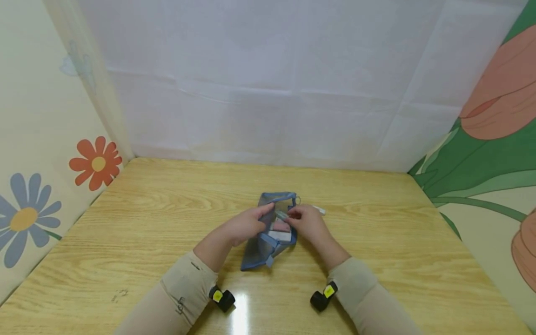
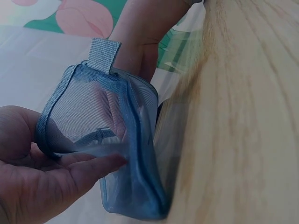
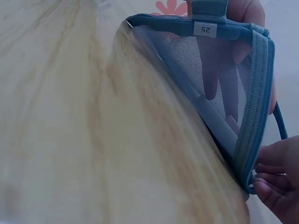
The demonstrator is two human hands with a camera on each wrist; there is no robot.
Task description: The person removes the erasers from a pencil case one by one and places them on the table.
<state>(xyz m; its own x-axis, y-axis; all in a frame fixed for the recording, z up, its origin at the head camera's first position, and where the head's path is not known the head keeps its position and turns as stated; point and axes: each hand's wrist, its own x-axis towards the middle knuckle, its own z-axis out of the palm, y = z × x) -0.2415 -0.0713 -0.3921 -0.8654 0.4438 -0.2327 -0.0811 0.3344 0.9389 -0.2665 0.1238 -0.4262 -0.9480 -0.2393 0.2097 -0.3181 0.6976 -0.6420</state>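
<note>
A blue mesh zip pouch (image 1: 256, 251) lies on its side on the table, its mouth held open. My left hand (image 1: 244, 225) grips the pouch's edge; in the left wrist view its fingers (image 2: 88, 170) lie along the mesh. At the mouth, my right hand (image 1: 310, 223) pinches a small greyish see-through item (image 1: 282, 215), whose kind I cannot tell. Inside the pouch show a pink block-like item (image 1: 280, 225) and a white one (image 1: 279, 236). The right wrist view shows the right hand (image 3: 280, 179) at the pouch's zipped rim (image 3: 254, 107), the item mostly hidden there.
A small white object (image 1: 319, 209) lies on the wooden table (image 1: 167, 200) just beyond the right hand. A metal ring (image 1: 298, 200) hangs at the pouch's far corner. Behind the table is a white cloth (image 1: 268, 93); flower-painted panels (image 1: 37, 139) stand at both sides.
</note>
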